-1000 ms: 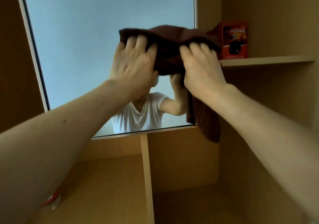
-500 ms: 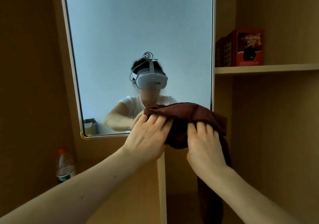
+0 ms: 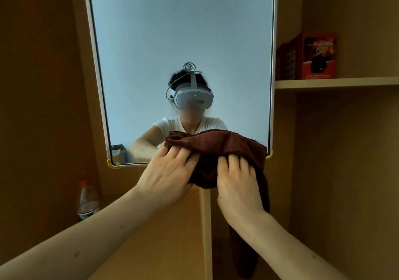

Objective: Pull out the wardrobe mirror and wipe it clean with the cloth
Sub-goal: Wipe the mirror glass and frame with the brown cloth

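The wardrobe mirror (image 3: pixel 183 42) stands upright in a white frame with yellow caps on its bottom corners. A dark brown cloth (image 3: pixel 218 143) lies bunched across its lower right edge, and one end hangs down below the frame. My left hand (image 3: pixel 166 178) presses the cloth's left part with its fingers spread over it. My right hand (image 3: pixel 237 184) presses the right part beside it, fingers laid on the fabric. Both thumbs are hidden. The glass reflects a person in a white shirt wearing a headset.
A clear plastic bottle with a red cap (image 3: pixel 87 199) stands low on the left inside the wardrobe. A red box (image 3: pixel 313 56) sits on the shelf (image 3: pixel 336 83) to the right. A vertical divider panel (image 3: pixel 206 232) runs down under the mirror.
Both hands have slid the cloth down the glass from mid-height to the mirror's bottom edge, and my view has shifted so more of the mirror shows.
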Tool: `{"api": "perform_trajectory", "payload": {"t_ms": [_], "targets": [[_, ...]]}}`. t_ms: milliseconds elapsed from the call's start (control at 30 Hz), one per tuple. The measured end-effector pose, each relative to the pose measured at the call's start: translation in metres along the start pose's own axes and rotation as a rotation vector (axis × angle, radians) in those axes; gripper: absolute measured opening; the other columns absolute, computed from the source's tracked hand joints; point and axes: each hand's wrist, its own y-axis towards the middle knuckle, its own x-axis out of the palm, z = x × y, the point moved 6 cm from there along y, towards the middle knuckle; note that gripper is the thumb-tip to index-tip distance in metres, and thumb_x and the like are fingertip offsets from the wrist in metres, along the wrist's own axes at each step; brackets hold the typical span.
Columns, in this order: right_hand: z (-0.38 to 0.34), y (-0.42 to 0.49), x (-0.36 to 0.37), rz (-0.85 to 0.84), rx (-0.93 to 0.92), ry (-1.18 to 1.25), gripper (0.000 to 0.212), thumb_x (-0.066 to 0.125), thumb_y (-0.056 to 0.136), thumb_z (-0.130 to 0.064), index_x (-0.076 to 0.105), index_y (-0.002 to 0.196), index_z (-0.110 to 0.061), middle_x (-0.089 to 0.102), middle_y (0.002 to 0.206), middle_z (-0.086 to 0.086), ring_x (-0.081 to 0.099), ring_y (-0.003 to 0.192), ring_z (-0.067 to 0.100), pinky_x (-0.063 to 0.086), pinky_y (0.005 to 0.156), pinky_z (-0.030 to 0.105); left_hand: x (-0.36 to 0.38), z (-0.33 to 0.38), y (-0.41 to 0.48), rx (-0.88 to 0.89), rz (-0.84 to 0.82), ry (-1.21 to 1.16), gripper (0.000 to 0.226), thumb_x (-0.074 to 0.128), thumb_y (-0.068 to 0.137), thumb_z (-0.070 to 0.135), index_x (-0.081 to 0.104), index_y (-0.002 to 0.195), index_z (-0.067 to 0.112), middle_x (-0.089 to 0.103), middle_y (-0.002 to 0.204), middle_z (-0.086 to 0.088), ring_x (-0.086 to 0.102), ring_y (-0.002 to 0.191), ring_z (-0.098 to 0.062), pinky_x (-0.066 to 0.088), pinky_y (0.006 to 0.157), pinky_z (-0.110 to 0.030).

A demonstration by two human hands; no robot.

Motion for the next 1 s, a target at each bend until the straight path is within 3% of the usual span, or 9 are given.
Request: {"api": "perform_trajectory", "payload": {"t_ms": [233,367,500,667,733,833,1000], "targets": [[-0.028,0.004,0.004,-0.005,-0.109,0.049,0.052,0.069,0.076,-0.004,0.056,0.126,-0.003,0.056,0.127,0.017,0.050,0.122,0.037,0.038,0.103,0.049,-0.001,-0.023,-0.024,-0.046,-0.063,0.029,0.061,0.078,0.064,0.035,0.066,0.115,0.005,0.066,0.105,-0.016,0.064,0.096,-0.035,0.050,0.089,-0.044],[-0.056,0.010,0.005,0.035,-0.227,0.093,0.051,0.073,0.068,-0.002,0.061,0.118,-0.004,0.060,0.122,0.015,0.053,0.118,0.035,0.039,0.101,0.048,0.005,-0.046,-0.050,-0.121,-0.125,0.031,0.056,0.081,0.061,0.033,0.069,0.108,0.005,0.067,0.096,-0.015,0.065,0.085,-0.034,0.055,0.074,-0.039],[-0.083,0.019,0.014,0.008,-0.366,0.146,0.056,0.060,0.078,0.002,0.051,0.131,-0.009,0.050,0.136,0.010,0.037,0.133,0.030,0.019,0.113,0.043,0.010,-0.064,-0.071,-0.207,-0.172,0.024,0.051,0.084,0.056,0.032,0.071,0.098,0.006,0.066,0.088,-0.014,0.065,0.074,-0.031,0.053,0.060,-0.034],[-0.091,0.033,0.016,-0.006,-0.470,0.220,0.063,0.054,0.074,0.008,0.049,0.134,-0.010,0.045,0.142,0.007,0.030,0.137,0.027,0.006,0.118,0.038,0.008,-0.067,-0.078,-0.211,-0.146,-0.002,0.049,0.080,0.061,0.031,0.070,0.102,0.008,0.064,0.087,-0.009,0.062,0.072,-0.026,0.051,0.056,-0.032],[-0.091,0.035,0.018,-0.020,-0.512,0.232,0.067,0.052,0.075,0.009,0.044,0.139,-0.012,0.042,0.144,0.004,0.028,0.138,0.025,0.004,0.118,0.034,0.006,-0.065,-0.078,-0.203,-0.150,-0.019,0.052,0.075,0.068,0.036,0.067,0.113,0.010,0.063,0.095,-0.007,0.062,0.079,-0.023,0.051,0.062,-0.031],[-0.084,0.034,0.018,-0.012,-0.516,0.301,0.065,0.054,0.078,0.011,0.046,0.138,-0.013,0.045,0.142,0.003,0.033,0.136,0.025,0.009,0.117,0.033,0.011,-0.063,-0.080,-0.218,-0.119,-0.095,0.053,0.047,0.090,0.039,0.042,0.138,0.016,0.048,0.123,-0.005,0.049,0.105,-0.023,0.042,0.084,-0.030],[-0.074,0.030,0.014,0.000,-0.533,0.351,0.058,0.054,0.082,0.010,0.048,0.136,-0.011,0.048,0.139,0.004,0.036,0.134,0.026,0.017,0.116,0.036,0.009,-0.059,-0.076,-0.226,-0.121,-0.097,0.050,0.053,0.087,0.031,0.049,0.133,0.012,0.055,0.115,-0.009,0.054,0.096,-0.027,0.045,0.074,-0.033]]}}
